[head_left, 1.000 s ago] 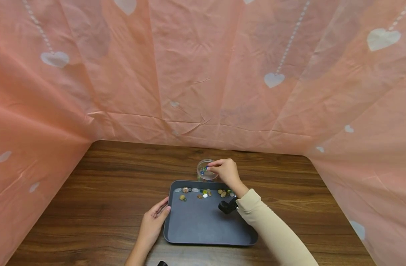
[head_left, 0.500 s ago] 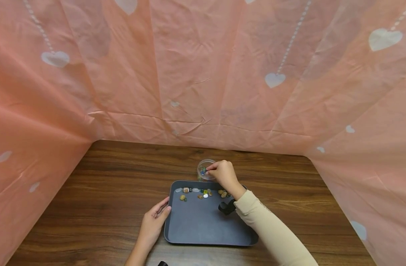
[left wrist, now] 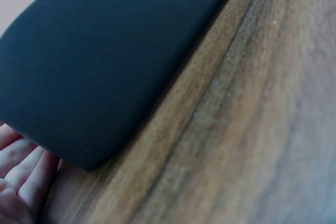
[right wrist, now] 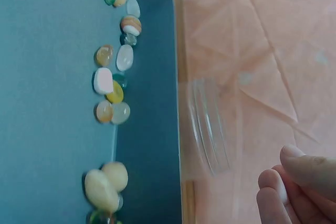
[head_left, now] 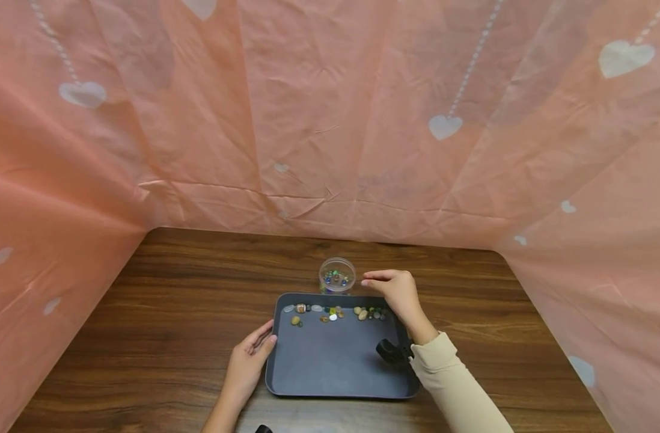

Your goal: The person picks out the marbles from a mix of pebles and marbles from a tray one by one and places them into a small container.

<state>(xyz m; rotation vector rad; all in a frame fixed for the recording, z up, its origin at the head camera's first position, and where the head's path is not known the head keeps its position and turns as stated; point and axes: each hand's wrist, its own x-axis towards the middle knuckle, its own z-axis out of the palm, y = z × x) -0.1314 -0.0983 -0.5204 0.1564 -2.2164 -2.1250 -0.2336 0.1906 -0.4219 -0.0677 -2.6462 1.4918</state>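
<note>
A dark brown wood-grain surface (head_left: 173, 313) is enclosed on three sides by a creased salmon-pink plastic sheet printed with white hearts (head_left: 330, 120).

Right hand (head_left: 397, 291): the fingers (right wrist: 294, 182) are loosely curled together, with the fingertips close to one another. They hold nothing visible. The hand hovers over the far right corner of the tray, just beside the jar and not touching it. A cream long sleeve (head_left: 460, 391) covers the forearm, and a black wrist-mounted camera (head_left: 392, 352) sits below the wrist.

Left hand (head_left: 249, 364): the fingers (left wrist: 23, 169) are straight and relaxed. They rest against the near left edge of the tray, with the palm on the surface.

Dark grey rectangular plastic tray with rounded corners and a matte finish (head_left: 335, 367): it lies flat on the surface between the two hands.

Small polished pebbles and glass beads (head_left: 335, 313): these lie in a loose row along the far wall of the tray. They are smooth and rounded. Colours are white, tan, banded orange, yellow, pale cream and green. In the right wrist view, two larger cream pebbles (right wrist: 107, 184) lie touching each other, apart from the main cluster (right wrist: 113, 85).

Small clear round jar (head_left: 337, 275): it stands upright on the surface just beyond the far edge of the tray, left of the right hand. It is uncovered and contains several coloured beads. Nothing lies between the right-hand fingers and the jar or the pebble row.
</note>
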